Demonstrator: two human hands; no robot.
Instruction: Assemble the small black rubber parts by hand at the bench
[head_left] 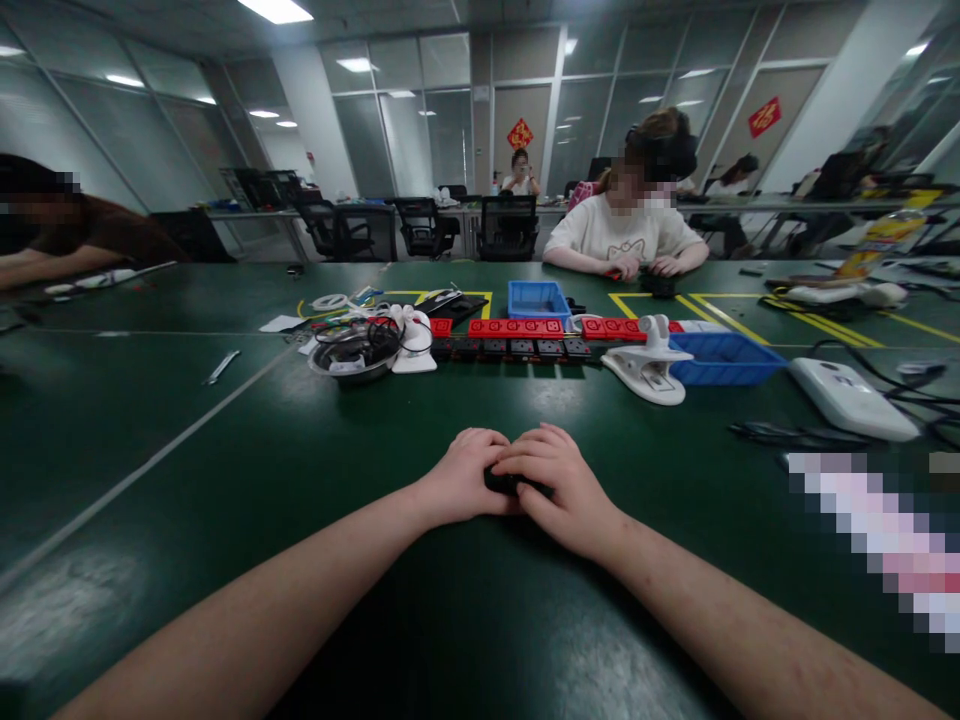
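Both hands, left hand and right hand, pinch one small black part

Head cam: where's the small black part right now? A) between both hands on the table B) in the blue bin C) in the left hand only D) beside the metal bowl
A: the small black part sits on the green table, with the left hand and right hand closed around it together.

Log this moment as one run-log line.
left hand: closed on small black part | right hand: closed on same part | surface: green table | beyond: red-and-black part row
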